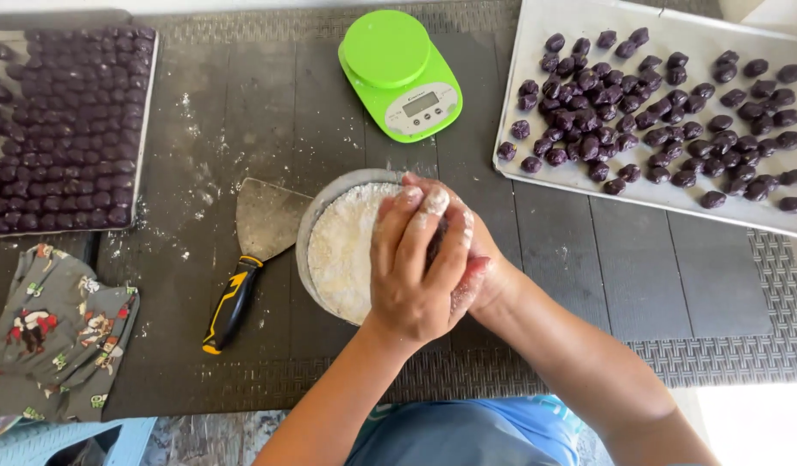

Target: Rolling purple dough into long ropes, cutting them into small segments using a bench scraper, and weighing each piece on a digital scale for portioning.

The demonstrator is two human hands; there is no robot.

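From up here I see my left hand (413,263) laid over my right hand (476,272), both dusted white and cupped together above the round bowl (316,216) of floury coating (342,250). The fingers (433,207) are curled close around something dark — only a sliver shows between them, so I cannot tell its shape. The bowl sits mid-table on the dark mat (554,250), with a scraper (252,250) just beside it, black and yellow handle toward me. Beyond stands a green kitchen scale (400,73). A tray (536,34) of loose dark purple pieces (657,112) lies to the right; another tray (148,112) on the left holds them in tight rows — below it, a patterned cloth (58,332).
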